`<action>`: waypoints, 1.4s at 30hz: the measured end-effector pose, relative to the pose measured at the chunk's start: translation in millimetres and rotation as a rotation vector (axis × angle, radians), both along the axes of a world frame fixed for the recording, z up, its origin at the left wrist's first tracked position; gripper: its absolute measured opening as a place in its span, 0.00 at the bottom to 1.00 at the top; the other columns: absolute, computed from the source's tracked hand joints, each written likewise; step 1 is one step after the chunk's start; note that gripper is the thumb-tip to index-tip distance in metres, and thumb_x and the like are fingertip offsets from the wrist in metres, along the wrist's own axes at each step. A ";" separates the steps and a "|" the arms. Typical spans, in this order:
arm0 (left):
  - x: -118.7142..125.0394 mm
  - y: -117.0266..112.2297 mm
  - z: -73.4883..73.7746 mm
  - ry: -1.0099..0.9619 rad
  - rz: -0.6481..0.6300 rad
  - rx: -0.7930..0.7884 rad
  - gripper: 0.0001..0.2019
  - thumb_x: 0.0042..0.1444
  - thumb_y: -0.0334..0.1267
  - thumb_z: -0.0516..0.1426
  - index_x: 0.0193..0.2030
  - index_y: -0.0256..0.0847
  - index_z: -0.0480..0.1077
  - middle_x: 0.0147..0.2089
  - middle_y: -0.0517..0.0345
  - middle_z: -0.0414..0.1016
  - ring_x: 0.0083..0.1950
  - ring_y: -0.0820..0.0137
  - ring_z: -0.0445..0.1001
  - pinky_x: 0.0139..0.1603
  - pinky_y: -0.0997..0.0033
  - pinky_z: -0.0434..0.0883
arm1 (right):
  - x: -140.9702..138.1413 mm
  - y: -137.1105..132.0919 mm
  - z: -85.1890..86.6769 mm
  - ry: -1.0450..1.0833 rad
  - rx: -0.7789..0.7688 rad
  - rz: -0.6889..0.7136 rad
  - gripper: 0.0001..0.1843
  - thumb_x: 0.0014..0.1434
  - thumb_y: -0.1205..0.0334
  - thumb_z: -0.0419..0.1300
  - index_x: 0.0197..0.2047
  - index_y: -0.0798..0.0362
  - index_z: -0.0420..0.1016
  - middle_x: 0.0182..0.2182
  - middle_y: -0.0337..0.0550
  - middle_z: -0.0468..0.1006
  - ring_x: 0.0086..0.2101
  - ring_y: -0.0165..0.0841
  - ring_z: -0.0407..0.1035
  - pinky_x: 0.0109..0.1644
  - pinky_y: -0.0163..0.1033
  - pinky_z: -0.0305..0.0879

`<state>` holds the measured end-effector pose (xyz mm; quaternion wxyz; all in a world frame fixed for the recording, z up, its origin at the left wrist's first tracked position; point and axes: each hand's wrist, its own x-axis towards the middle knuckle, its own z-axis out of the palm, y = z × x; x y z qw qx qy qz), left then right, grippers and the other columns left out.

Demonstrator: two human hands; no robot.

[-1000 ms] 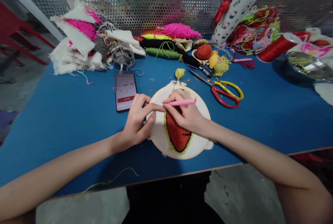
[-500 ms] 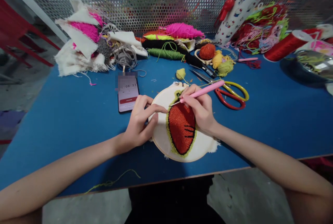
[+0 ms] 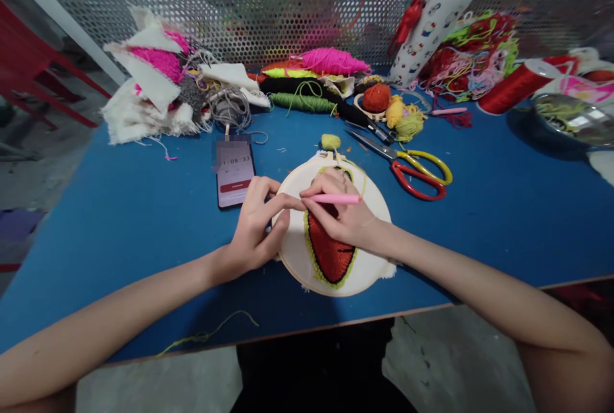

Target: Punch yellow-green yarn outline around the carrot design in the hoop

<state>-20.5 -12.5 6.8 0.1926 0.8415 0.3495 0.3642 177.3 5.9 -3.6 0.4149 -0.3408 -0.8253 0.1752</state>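
Observation:
An embroidery hoop (image 3: 292, 253) with white cloth lies on the blue table (image 3: 119, 208) in front of me. It bears a red tufted shape (image 3: 330, 253) edged in yellow-green. My left hand (image 3: 254, 224) grips the hoop's left rim, fingers curled round it. My right hand (image 3: 343, 218) rests over the cloth and pinches a pink punch needle (image 3: 336, 198), its tip pointing left at the shape's upper edge. A small yellow-green yarn ball (image 3: 330, 141) sits just beyond the hoop, its thread running to the needle.
A phone (image 3: 234, 173) showing a timer lies left of the hoop. Red-and-yellow scissors (image 3: 412, 173) lie to the right. Yarn skeins (image 3: 316, 74), cloth scraps (image 3: 148, 80), a red spool (image 3: 515, 85) and a metal bowl (image 3: 573, 122) crowd the back, against a perforated screen.
My right hand, which had lifted the needle up and to the right, came back down onto the cloth with the needle level again. My left hand stayed on the rim.

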 end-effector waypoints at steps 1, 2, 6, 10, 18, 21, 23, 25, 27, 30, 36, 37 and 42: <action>0.1 0.0 -0.1 -0.001 0.003 0.003 0.13 0.67 0.35 0.47 0.43 0.41 0.72 0.39 0.55 0.62 0.43 0.65 0.63 0.46 0.59 0.64 | 0.6 -0.6 0.2 0.033 -0.030 0.011 0.05 0.62 0.67 0.56 0.34 0.49 0.68 0.30 0.39 0.74 0.34 0.35 0.66 0.41 0.45 0.58; 0.2 0.1 -0.2 -0.003 0.002 0.004 0.13 0.67 0.35 0.46 0.44 0.41 0.72 0.39 0.54 0.62 0.43 0.65 0.63 0.46 0.59 0.64 | 1.7 -1.3 0.5 0.095 -0.087 0.020 0.05 0.63 0.66 0.56 0.34 0.49 0.69 0.30 0.39 0.74 0.34 0.34 0.67 0.41 0.45 0.59; -0.2 0.9 -1.1 0.000 -0.005 0.003 0.13 0.67 0.36 0.46 0.44 0.42 0.72 0.39 0.54 0.63 0.44 0.64 0.63 0.47 0.59 0.64 | 7.2 -3.0 0.5 0.418 -0.354 -0.002 0.05 0.63 0.60 0.57 0.34 0.49 0.69 0.29 0.37 0.71 0.32 0.32 0.66 0.37 0.42 0.61; -0.5 1.4 -1.5 0.013 0.006 0.008 0.14 0.67 0.37 0.45 0.45 0.42 0.73 0.39 0.54 0.63 0.44 0.64 0.63 0.46 0.59 0.64 | 9.1 -1.1 -3.0 0.595 -0.428 -0.019 0.10 0.62 0.56 0.59 0.30 0.49 0.70 0.27 0.36 0.68 0.30 0.31 0.64 0.37 0.40 0.61; -0.1 1.6 -1.0 -0.001 -0.005 -0.001 0.14 0.67 0.35 0.46 0.45 0.41 0.73 0.39 0.54 0.62 0.44 0.64 0.63 0.46 0.59 0.64 | 9.9 0.5 -6.7 0.651 -0.417 0.000 0.09 0.62 0.59 0.58 0.30 0.49 0.69 0.28 0.36 0.67 0.31 0.30 0.64 0.36 0.40 0.60; -0.5 1.8 -1.2 -0.025 -0.020 0.006 0.13 0.66 0.33 0.47 0.44 0.40 0.74 0.39 0.54 0.62 0.44 0.65 0.63 0.46 0.60 0.63 | 7.6 -1.5 -5.0 0.498 -0.317 -0.006 0.07 0.63 0.63 0.57 0.31 0.49 0.68 0.27 0.36 0.67 0.29 0.31 0.64 0.36 0.41 0.60; -0.6 1.6 -0.4 -0.023 -0.028 0.008 0.13 0.66 0.32 0.47 0.42 0.41 0.74 0.39 0.54 0.61 0.44 0.65 0.62 0.45 0.60 0.63 | 4.2 -2.5 -3.1 0.327 -0.210 -0.011 0.07 0.62 0.64 0.57 0.31 0.49 0.67 0.27 0.37 0.69 0.30 0.32 0.64 0.37 0.43 0.59; -0.6 1.2 0.4 -0.014 -0.031 0.012 0.14 0.66 0.32 0.47 0.42 0.41 0.74 0.40 0.54 0.61 0.44 0.65 0.62 0.45 0.60 0.63 | 0.8 -2.7 -1.4 0.165 -0.107 -0.017 0.06 0.61 0.65 0.58 0.31 0.48 0.67 0.27 0.38 0.71 0.32 0.34 0.64 0.39 0.45 0.59; -0.4 1.0 0.4 -0.007 -0.028 0.015 0.14 0.66 0.31 0.47 0.42 0.41 0.75 0.40 0.54 0.61 0.44 0.65 0.62 0.45 0.60 0.63 | -0.7 -2.2 -0.2 0.096 -0.071 -0.021 0.06 0.60 0.65 0.59 0.30 0.49 0.68 0.27 0.39 0.73 0.33 0.35 0.65 0.40 0.46 0.59; -0.3 1.4 -1.3 0.002 -0.009 0.017 0.15 0.66 0.32 0.47 0.42 0.42 0.75 0.39 0.54 0.61 0.44 0.65 0.62 0.45 0.60 0.64 | 1.7 -1.6 -0.5 0.220 -0.218 0.011 0.07 0.62 0.63 0.58 0.30 0.49 0.69 0.27 0.38 0.72 0.31 0.33 0.66 0.39 0.44 0.61; -1.0 2.2 -3.4 0.003 -0.009 0.036 0.15 0.66 0.33 0.47 0.44 0.43 0.76 0.39 0.54 0.62 0.44 0.65 0.63 0.46 0.60 0.65 | 8.5 -1.9 -4.0 0.570 -0.375 -0.072 0.13 0.63 0.54 0.59 0.29 0.49 0.70 0.25 0.36 0.69 0.28 0.30 0.65 0.34 0.40 0.61; -1.0 2.1 -3.2 -0.002 -0.009 0.033 0.15 0.66 0.32 0.47 0.43 0.43 0.76 0.40 0.54 0.62 0.44 0.65 0.63 0.46 0.60 0.65 | 8.6 -1.7 -4.0 0.585 -0.379 -0.071 0.13 0.62 0.54 0.59 0.28 0.49 0.70 0.25 0.36 0.69 0.28 0.30 0.65 0.34 0.40 0.61; -1.4 1.2 -2.8 -0.008 -0.004 0.020 0.15 0.65 0.30 0.48 0.39 0.42 0.76 0.41 0.54 0.62 0.44 0.66 0.63 0.45 0.61 0.65 | 8.5 0.2 -2.8 0.616 -0.405 -0.054 0.13 0.62 0.55 0.60 0.27 0.49 0.71 0.25 0.37 0.70 0.29 0.30 0.65 0.35 0.40 0.63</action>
